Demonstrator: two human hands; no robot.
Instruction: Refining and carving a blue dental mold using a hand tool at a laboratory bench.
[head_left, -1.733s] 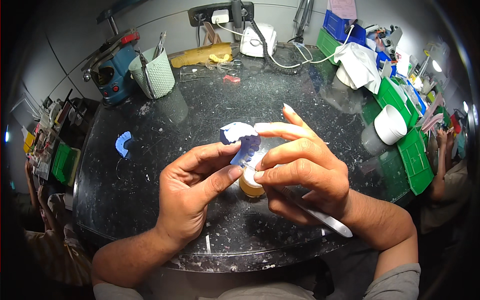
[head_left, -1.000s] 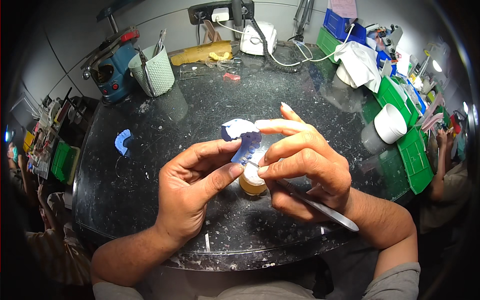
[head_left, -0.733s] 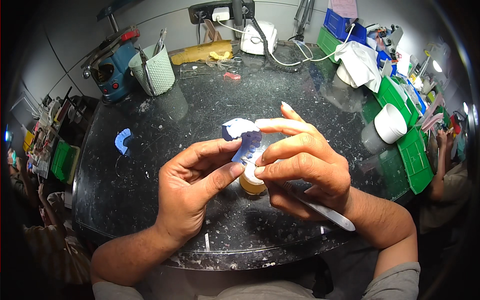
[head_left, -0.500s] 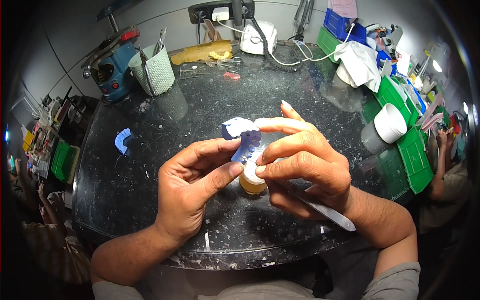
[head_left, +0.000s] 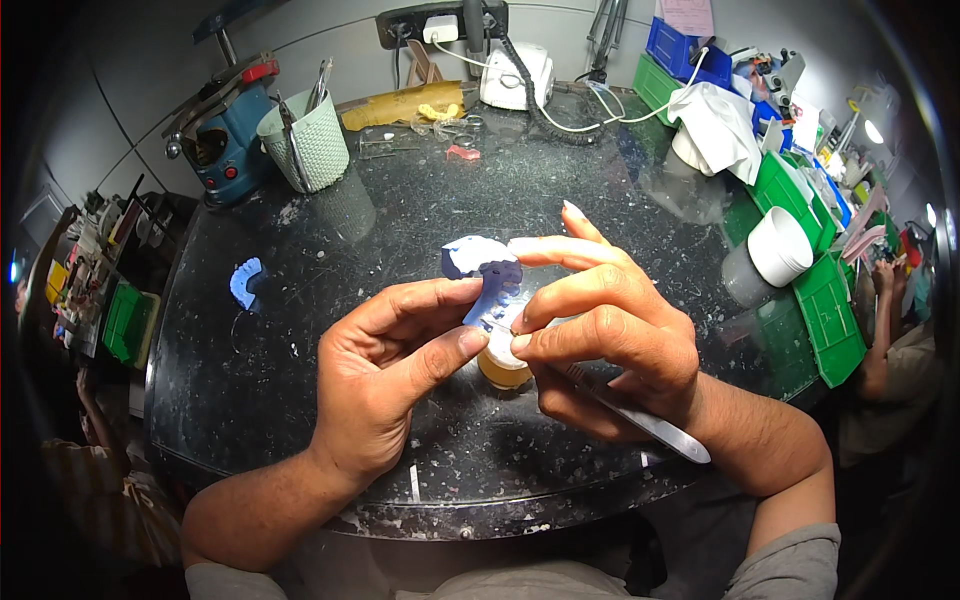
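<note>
My left hand [head_left: 375, 375] is closed on a blue dental cast [head_left: 490, 285] with a pale top, pinching it between thumb and fingers above the bench. Small tooth shapes line its side facing my right hand [head_left: 615, 335]. That hand is closed on a slim scalpel-like metal tool [head_left: 655, 430], whose flat handle sticks out under the fingers toward the lower right. A thin tip at its fingertips meets the cast's lower end, while the forefinger rests near the top. Beneath stands a small yellowish pot [head_left: 505, 372] with white on top, partly covered by my fingers.
Another blue dental arch piece [head_left: 244, 284] lies at left on the black bench [head_left: 420, 220]. Behind are a blue machine [head_left: 225, 150], a pale green tool cup [head_left: 310, 150] and a white device [head_left: 517, 75]. Green trays [head_left: 828, 320] and a white cup [head_left: 780, 246] line the right.
The cast has tilted very slightly in my left hand, and the thin tip at my right fingertips has shifted a little against it. A person at far left has moved.
</note>
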